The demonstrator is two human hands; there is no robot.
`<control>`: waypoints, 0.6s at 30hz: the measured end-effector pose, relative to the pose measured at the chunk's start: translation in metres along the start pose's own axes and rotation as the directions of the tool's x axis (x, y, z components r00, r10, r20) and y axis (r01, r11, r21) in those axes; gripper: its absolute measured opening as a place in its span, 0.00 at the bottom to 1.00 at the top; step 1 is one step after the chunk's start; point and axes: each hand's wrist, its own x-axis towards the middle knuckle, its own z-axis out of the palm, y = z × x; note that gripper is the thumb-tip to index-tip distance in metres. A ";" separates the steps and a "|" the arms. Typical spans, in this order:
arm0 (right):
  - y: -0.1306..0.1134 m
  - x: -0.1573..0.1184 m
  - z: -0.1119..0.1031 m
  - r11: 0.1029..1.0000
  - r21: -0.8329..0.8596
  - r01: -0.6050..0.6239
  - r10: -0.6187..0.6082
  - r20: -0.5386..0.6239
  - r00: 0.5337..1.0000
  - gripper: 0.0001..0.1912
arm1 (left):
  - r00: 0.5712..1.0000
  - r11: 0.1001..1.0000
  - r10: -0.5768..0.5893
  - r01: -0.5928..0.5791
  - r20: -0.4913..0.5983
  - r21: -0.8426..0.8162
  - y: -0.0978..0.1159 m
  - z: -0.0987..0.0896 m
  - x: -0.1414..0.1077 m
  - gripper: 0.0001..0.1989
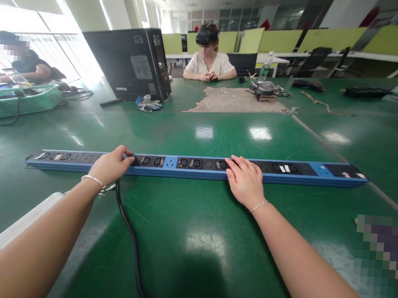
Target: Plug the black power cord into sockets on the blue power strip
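Note:
A long blue and black power strip [197, 173] with rows of sockets lies across the green table [180, 212]. My left hand [111, 165] is closed on a black plug [130, 158] at a socket left of the strip's middle. From below that hand a thick black cable [130, 231] curves down to the bottom edge. My right hand [246, 180] rests on the strip right of its middle, fingers spread over the sockets and holding nothing.
A black computer case [123, 65], gloves [148, 103] and a green basket [26, 103] stand at the back left. Across the table sits a person; another is at far left. A bottle, a power tool and a white box lie around.

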 end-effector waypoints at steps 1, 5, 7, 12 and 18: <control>0.000 0.000 0.000 1.000 0.000 -0.001 0.001 0.003 1.000 0.21 | 1.000 1.000 -0.002 0.002 -0.002 0.002 0.000 -0.001 0.000 0.20; 0.000 0.000 0.000 1.000 0.001 0.000 0.000 0.007 1.000 0.21 | 1.000 1.000 -0.024 0.025 -0.020 0.005 0.002 -0.002 -0.002 0.21; 0.000 0.000 0.000 1.000 0.001 0.002 -0.002 0.004 1.000 0.20 | 0.999 0.999 -0.034 0.034 -0.023 0.007 0.003 -0.003 -0.003 0.21; 0.000 0.000 0.000 1.000 0.008 0.011 -0.011 -0.008 1.000 0.20 | 0.997 0.998 -0.061 0.061 -0.043 0.020 0.005 -0.002 -0.004 0.20; 0.000 0.000 0.000 1.000 0.009 0.000 0.000 -0.001 1.000 0.20 | 0.995 0.996 -0.085 0.086 -0.048 0.010 0.006 -0.003 -0.006 0.20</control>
